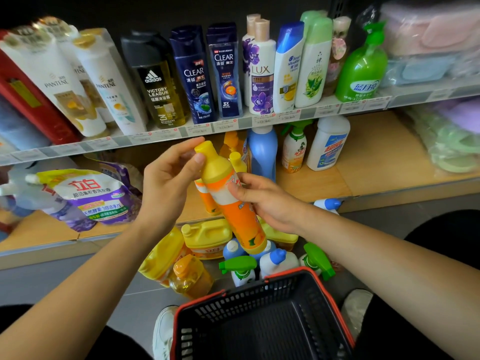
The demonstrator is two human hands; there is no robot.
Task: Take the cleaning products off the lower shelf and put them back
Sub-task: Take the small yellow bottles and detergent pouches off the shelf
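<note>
1. The person is holding the orange bottle point(241, 222) at frame centre, with its cap tilting toward eleven o'clock. The left hand point(166, 178) is pinching its yellow neck and the right hand point(267, 201) is curling round its label.
2. It is probably going back best upright, base first, beside the matching bottles point(207, 203) standing just behind.
3. The lower shelf point(376, 157) is carrying a blue bottle point(262, 152) at twelve o'clock.
4. The basket point(259, 302) is sitting at six o'clock.
5. A yellow jug point(207, 237) is standing on the floor just above the basket.
</note>
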